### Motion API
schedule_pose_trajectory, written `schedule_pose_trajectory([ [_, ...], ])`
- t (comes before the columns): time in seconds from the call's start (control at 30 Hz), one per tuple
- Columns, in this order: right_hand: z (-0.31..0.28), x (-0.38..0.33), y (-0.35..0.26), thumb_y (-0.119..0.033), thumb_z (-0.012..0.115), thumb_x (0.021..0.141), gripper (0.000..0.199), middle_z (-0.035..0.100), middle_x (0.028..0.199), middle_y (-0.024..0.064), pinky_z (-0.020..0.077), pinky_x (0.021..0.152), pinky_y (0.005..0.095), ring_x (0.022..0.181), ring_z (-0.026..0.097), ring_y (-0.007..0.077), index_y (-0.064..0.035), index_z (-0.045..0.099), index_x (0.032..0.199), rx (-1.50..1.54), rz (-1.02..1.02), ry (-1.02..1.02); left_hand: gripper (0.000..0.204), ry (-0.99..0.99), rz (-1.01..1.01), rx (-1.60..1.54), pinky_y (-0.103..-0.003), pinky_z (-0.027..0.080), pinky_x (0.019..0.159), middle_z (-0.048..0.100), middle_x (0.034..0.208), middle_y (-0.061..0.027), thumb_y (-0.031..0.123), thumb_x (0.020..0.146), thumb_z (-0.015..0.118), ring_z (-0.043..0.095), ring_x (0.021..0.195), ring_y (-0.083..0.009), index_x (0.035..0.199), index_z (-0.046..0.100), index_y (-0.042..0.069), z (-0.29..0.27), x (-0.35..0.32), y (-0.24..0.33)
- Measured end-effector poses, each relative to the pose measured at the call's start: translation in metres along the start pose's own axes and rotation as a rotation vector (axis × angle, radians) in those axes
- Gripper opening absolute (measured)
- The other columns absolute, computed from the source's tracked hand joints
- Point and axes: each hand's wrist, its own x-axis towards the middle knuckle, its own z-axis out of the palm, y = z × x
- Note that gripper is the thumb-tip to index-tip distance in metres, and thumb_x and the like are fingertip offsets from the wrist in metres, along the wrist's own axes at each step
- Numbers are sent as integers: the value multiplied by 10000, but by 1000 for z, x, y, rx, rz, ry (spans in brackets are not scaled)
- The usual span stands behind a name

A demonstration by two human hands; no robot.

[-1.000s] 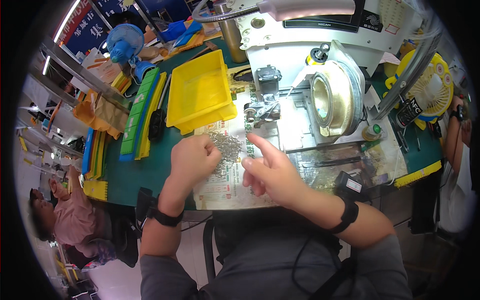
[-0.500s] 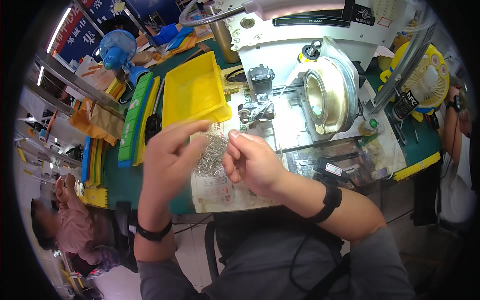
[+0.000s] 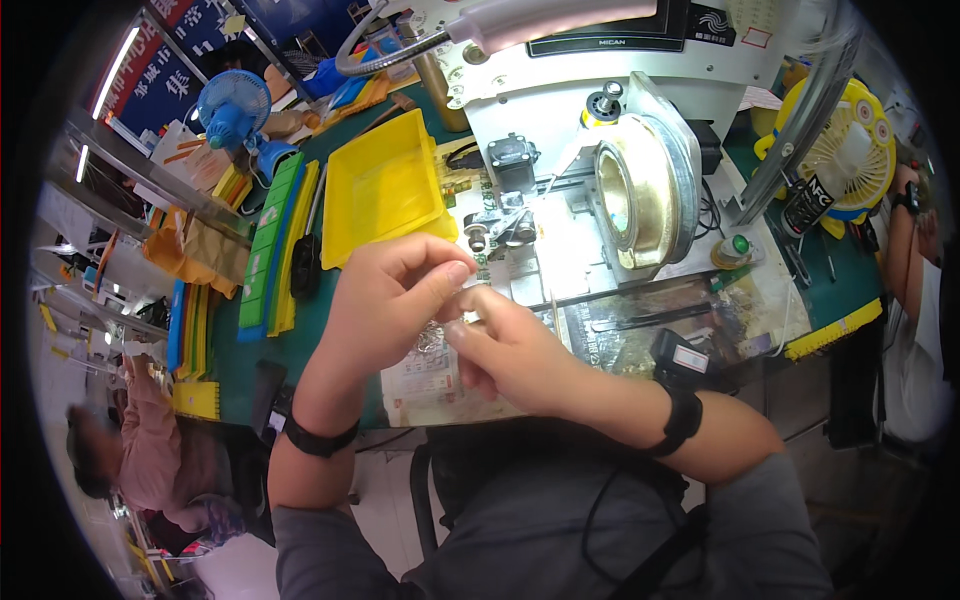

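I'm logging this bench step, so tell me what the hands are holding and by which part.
Both hands, left hand and right hand, pinch a small clear packet of tiny metal parts between fingertips at its upper edge; the exact grip is partly hidden.

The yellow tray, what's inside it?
The yellow tray looks bare inside: only its smooth floor shows. Its near corner is covered by the left hand, so anything lying there cannot be seen.

We get a bright, evenly lit bench with a lamp head (image 3: 560,18) glowing at 12 o'clock and a ceiling strip light (image 3: 112,72) at 10, glare on the brass bowl (image 3: 640,190), soft shadows, heavy fisheye bending and black vignette all round, edges slightly blurry.
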Motion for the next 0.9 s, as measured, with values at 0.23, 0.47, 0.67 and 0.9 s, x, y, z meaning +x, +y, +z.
schedule_pose_trajectory([
  [0.23, -2, -30, -5, -96, 581, 1001, 549, 634, 878, 91, 461, 586, 235, 636, 540, 87, 22, 337, 1479, 167, -239, 25, 86, 531, 693, 881, -392, 505, 651, 665, 838, -131, 43, 894, 668, 655, 748, -325, 979, 683, 51, -13, 20, -23],
  [0.47, -18, -45, -1, -101, 599, 1005, 378, 622, 843, 35, 447, 578, 200, 636, 542, 47, 22, 494, 1347, 174, -161, 82, 122, 327, 808, 976, -425, 487, 644, 619, 804, -143, -34, 836, 665, 625, 733, -349, 934, 648, 37, -4, 23, -53],
  [0.67, -25, -42, 1, -97, 586, 1011, 319, 613, 815, 26, 443, 580, 199, 625, 533, 46, 19, 522, 1300, 162, -195, 79, 225, 316, 753, 1017, -427, 478, 666, 571, 792, -111, -43, 742, 623, 603, 763, -324, 944, 633, 56, -1, 18, -54],
  [0.9, -27, -37, -11, -102, 598, 1001, 589, 591, 773, 16, 417, 558, 200, 630, 521, 48, 51, 330, 1502, 136, -311, 233, 160, 242, 627, 991, -444, 505, 703, 637, 916, -116, 47, 825, 681, 636, 820, -334, 985, 683, 56, 8, 15, -53],
])
